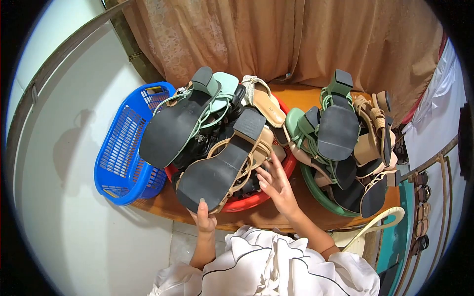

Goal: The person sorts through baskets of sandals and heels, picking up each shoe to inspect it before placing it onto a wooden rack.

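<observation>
A beige strappy heeled sandal [212,177] lies sole up over the front of the red basin [252,203], its black sole and block heel facing me. My left hand [203,219] grips its toe end, thumb on the sole and the other fingers hidden underneath. At the strap side, my right hand [279,190] has its fingers stretched out and apart, fingertips right at the beige straps. Behind lies a mint-green sandal [177,126], also sole up. A tan-soled sandal with a pale woven strap [266,106] rests at the back of the red basin.
On the left stands a blue plastic basket [111,165]. A green basin [314,192] to the right is heaped with green and beige heeled sandals [338,133]. All stand on a wooden table [163,206] before a brown curtain [237,39]. More footwear hangs on a rack [422,212] at far right.
</observation>
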A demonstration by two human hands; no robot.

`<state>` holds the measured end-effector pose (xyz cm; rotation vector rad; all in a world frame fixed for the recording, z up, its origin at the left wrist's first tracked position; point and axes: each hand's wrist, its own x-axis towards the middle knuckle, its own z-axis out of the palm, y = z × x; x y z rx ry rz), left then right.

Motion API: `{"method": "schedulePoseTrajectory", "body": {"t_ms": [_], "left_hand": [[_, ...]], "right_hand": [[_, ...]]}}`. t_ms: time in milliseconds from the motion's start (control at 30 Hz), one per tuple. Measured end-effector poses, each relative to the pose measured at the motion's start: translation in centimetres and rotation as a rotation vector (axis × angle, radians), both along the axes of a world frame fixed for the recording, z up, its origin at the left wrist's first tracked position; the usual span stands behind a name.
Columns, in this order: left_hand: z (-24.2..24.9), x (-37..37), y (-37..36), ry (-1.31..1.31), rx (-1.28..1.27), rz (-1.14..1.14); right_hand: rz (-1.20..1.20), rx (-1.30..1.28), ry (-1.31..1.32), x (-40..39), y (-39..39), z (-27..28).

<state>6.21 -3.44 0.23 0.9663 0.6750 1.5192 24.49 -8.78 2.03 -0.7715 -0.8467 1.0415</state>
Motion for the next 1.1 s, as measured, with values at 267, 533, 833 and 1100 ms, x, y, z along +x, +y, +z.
{"method": "schedulePoseTrajectory", "body": {"t_ms": [267, 533, 833, 1100], "left_hand": [[-0.7, -0.4, 3.7, 0.321, 0.175, 0.146], [0.3, 0.1, 3.5, 0.405, 0.184, 0.262], [1.5, 0.1, 2.6, 0.468, 0.404, 0.446], [2.1, -0.2, 2.3, 0.605, 0.503, 0.413]], "right_hand": [[-0.549, 0.006, -0.986, 3.6, 2.9, 3.5], [-0.734, -0.355, -1.570, 8.6, 13.0, 2.5], [-0.439, -0.886, -1.567, 11.3, 19.0, 2.1], [-0.561, -0.675, -1.467, 11.3, 18.8, 2.3]]}}
